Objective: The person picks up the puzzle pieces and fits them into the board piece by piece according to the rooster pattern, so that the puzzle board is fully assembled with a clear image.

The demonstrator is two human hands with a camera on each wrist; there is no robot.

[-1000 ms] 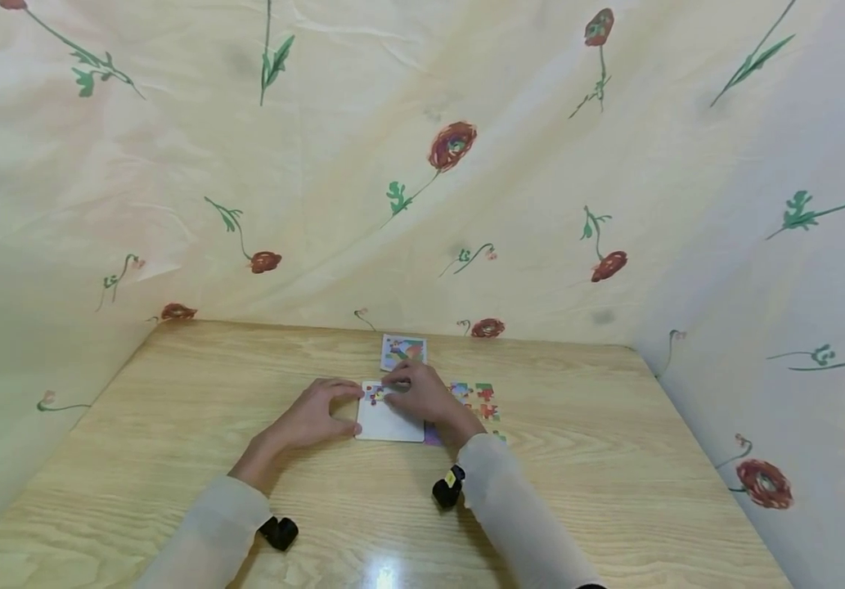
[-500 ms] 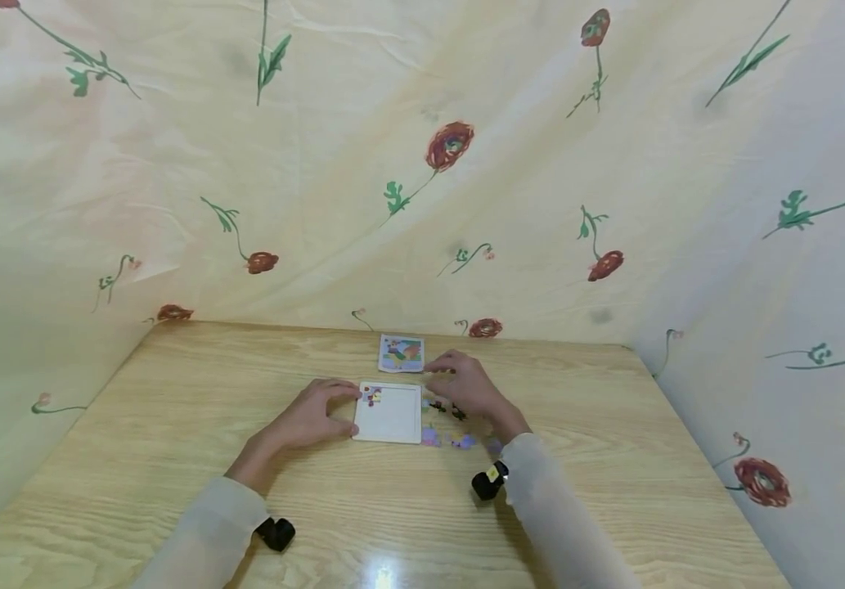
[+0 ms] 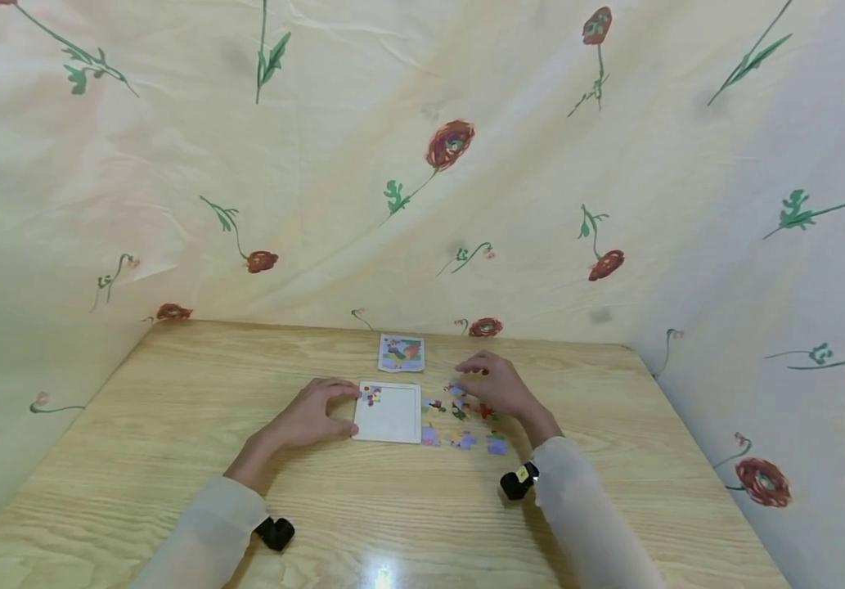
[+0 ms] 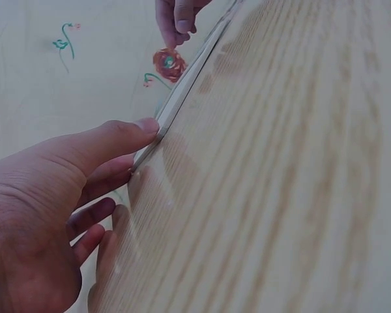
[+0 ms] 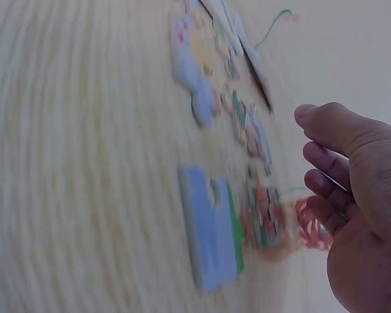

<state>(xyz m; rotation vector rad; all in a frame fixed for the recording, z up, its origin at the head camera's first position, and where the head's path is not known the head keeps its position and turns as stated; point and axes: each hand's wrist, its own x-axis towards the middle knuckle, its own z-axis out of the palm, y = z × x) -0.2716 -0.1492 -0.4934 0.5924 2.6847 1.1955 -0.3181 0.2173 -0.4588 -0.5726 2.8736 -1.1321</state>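
Observation:
A white square puzzle tray [image 3: 396,419] lies on the table, with a small colourful puzzle portion [image 3: 373,396] in its upper left corner. At the tray's left edge, my left hand [image 3: 309,415] holds it with thumb and fingers; in the left wrist view the thumb [image 4: 133,134] rests on the tray's thin rim [image 4: 176,104]. My right hand [image 3: 497,384] hovers over the far side of the loose jigsaw pieces, fingers loosely bent, and I see nothing in it. To the tray's right lie several pieces, among them a blue one with a green edge [image 5: 212,225].
Behind the tray lies a square picture card [image 3: 402,353] showing a rooster. The wooden table [image 3: 282,483] meets flower-patterned cloth [image 3: 334,204] at the back and sides. Black wrist cameras [image 3: 276,533] hang beneath both sleeves.
My right hand has moved from above the tray rightwards to the loose pieces, uncovering the picture card and the tray's right part. The left hand keeps its place at the tray's edge.

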